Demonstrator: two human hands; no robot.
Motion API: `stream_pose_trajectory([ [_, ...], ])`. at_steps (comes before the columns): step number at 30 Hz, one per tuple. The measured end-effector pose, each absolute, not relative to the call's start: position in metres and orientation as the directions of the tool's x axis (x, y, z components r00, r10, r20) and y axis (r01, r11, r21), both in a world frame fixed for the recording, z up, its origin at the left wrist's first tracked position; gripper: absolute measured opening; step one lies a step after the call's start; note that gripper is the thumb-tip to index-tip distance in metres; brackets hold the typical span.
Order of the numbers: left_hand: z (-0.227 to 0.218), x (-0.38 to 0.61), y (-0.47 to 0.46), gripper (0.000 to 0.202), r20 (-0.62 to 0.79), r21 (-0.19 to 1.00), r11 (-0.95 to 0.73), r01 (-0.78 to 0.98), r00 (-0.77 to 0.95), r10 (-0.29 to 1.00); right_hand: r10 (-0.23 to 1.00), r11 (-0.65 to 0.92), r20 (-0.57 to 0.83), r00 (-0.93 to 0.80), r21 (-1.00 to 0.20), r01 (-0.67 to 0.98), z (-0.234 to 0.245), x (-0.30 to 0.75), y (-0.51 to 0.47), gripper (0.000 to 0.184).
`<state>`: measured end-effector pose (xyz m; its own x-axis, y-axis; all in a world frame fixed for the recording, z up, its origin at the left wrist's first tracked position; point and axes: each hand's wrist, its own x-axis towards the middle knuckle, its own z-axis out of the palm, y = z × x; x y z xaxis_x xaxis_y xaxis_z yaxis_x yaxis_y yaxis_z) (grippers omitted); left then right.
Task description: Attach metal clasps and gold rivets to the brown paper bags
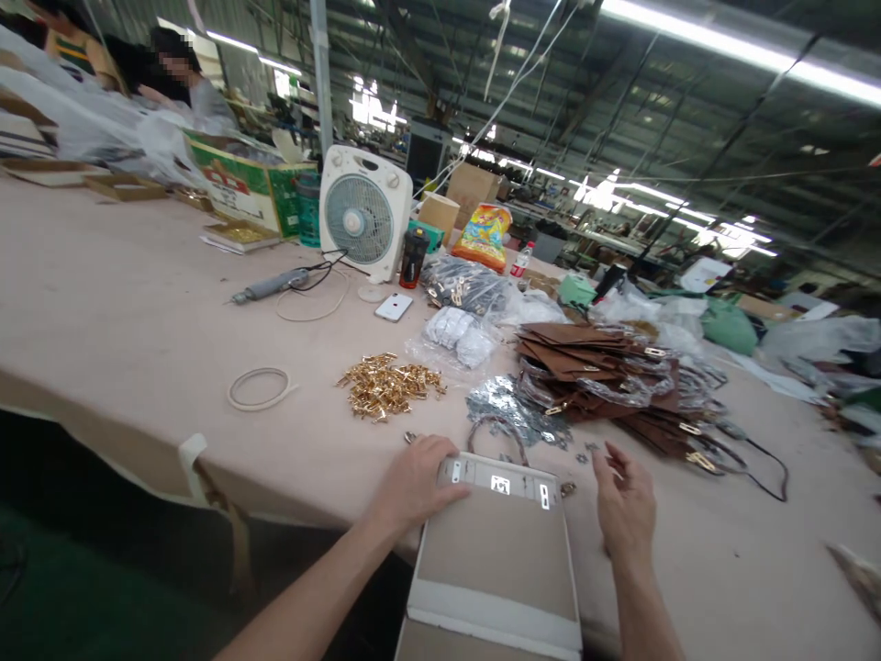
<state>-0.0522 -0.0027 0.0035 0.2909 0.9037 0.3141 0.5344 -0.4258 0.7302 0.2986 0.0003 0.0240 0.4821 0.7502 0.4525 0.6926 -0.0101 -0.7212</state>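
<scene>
A taupe handbag body (499, 551) with a white top band and metal plates lies at the table's near edge, its handle arching behind it. My left hand (413, 482) rests on the bag's top left corner, fingers curled over it. Beside the bag's top right corner hovers my right hand (623, 500), with its fingertips pinched together near small silver pieces (585, 452); whether it holds one I cannot make out. A heap of gold metal fittings (389, 384) lies just beyond my left hand. Brown leather flaps (606, 372) in plastic wrap are stacked to the right.
A white box fan (364, 213), a phone (394, 307), a rotary tool (270, 286) with cord, a tape ring (260, 387), bagged hardware (462, 286) and cardboard boxes (248, 188) stand farther back. A person sits at the far left. The pink table (124, 303) runs left.
</scene>
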Motion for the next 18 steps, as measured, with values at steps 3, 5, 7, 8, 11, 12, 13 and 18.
stream_pose_trajectory([
  [3, 0.005, -0.052, -0.003, 0.038, 0.316, 0.731, -0.425, 0.533, 0.287, 0.904, 0.751, -0.255, 0.429, 0.502, -0.512, 0.82, 0.004, 0.345, -0.01, 0.101],
  [5, 0.006, -0.051, -0.003, 0.025, 0.312, 0.738, -0.417, 0.531, 0.28, 0.908, 0.776, -0.39, 0.337, 0.533, -0.408, 0.826, -0.009, 0.363, -0.02, 0.108],
  [7, 0.005, -0.051, -0.002, 0.016, 0.307, 0.747, -0.408, 0.524, 0.273, 0.912, 0.78, -0.461, 0.259, 0.569, -0.378, 0.803, -0.017, 0.372, -0.032, 0.105],
  [8, 0.004, -0.051, -0.001, 0.018, 0.308, 0.75, -0.407, 0.521, 0.27, 0.912, 0.777, -0.478, 0.24, 0.582, -0.378, 0.793, -0.018, 0.374, -0.038, 0.103],
  [11, -0.001, -0.05, 0.0, 0.021, 0.314, 0.751, -0.399, 0.526, 0.247, 0.917, 0.758, -0.513, 0.2, 0.621, -0.404, 0.757, -0.013, 0.374, -0.051, 0.095],
  [12, -0.002, -0.05, 0.0, 0.02, 0.314, 0.75, -0.395, 0.531, 0.239, 0.919, 0.748, -0.528, 0.167, 0.643, -0.439, 0.727, -0.01, 0.371, -0.053, 0.09],
  [13, -0.003, -0.05, 0.0, 0.019, 0.313, 0.749, -0.388, 0.538, 0.23, 0.922, 0.735, -0.528, 0.128, 0.666, -0.507, 0.681, -0.007, 0.368, -0.053, 0.083],
  [18, -0.003, -0.051, -0.003, 0.018, 0.309, 0.734, -0.378, 0.564, 0.219, 0.926, 0.772, -0.075, 0.027, 0.635, -0.988, 0.134, 0.006, 0.321, -0.031, 0.06],
])
